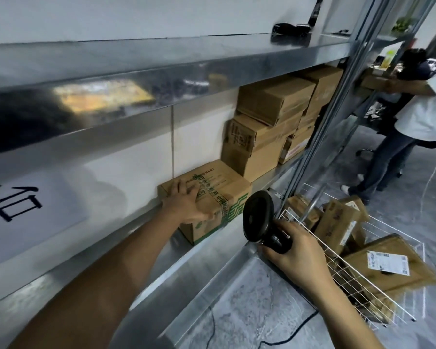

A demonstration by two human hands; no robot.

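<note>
Two grips working: left grip (pixel 186 202), fingers spread flat, steadies green-printed carton (pixel 224 192) on shelf (pixel 212 248) beneath it; right grip (pixel 297 255) clasps barcode scanner (pixel 258 217) close beside carton, likely to scan it.

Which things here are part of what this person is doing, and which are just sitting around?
In use: green-printed box under the left hand; black scanner in the right hand.
Lying about: stacked boxes; wire basket of parcels; paper sign.
</note>
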